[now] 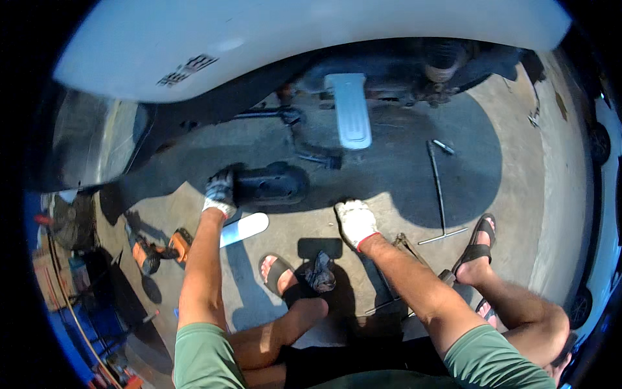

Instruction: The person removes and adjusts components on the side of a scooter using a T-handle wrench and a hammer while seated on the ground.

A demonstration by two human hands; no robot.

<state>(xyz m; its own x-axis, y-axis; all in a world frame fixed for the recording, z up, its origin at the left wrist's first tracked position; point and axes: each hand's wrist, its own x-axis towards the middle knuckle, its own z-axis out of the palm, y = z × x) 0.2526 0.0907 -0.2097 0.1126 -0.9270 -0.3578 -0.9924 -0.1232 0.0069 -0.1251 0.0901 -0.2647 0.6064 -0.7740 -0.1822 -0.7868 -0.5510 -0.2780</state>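
L grip (220, 191), in a grey-and-white glove, closed on the L end of an elongated black part (269, 185); the part lies in shade below the edge of a white veh. body panel (311, 29), its wider end pointing R; whether it rests on the concrete floor (518, 240) or is held just above cannot be told. R grip (356, 223), in a white glove w/ red cuff trim, is R of and below the black part, apart from it; back of glove faces up, fingers bent, and whether it is open or closed on anything cannot be told. Above, btwn the two hands and the panel: a pale ribbed plate (353, 113), upper end nr. the veh. underside, and a dark angled bar (317, 157). To R, on floor: a long T-handle tool (439, 188) w/ a short silver cylinder (444, 147) beside its upper end. To L: a white round-ended strip (246, 228), partly behind the L forearm, and an orange-and-black power tool (148, 257). Btwn the forearms, nr. the L sandal (277, 272): a crumpled grey bundle (321, 272)
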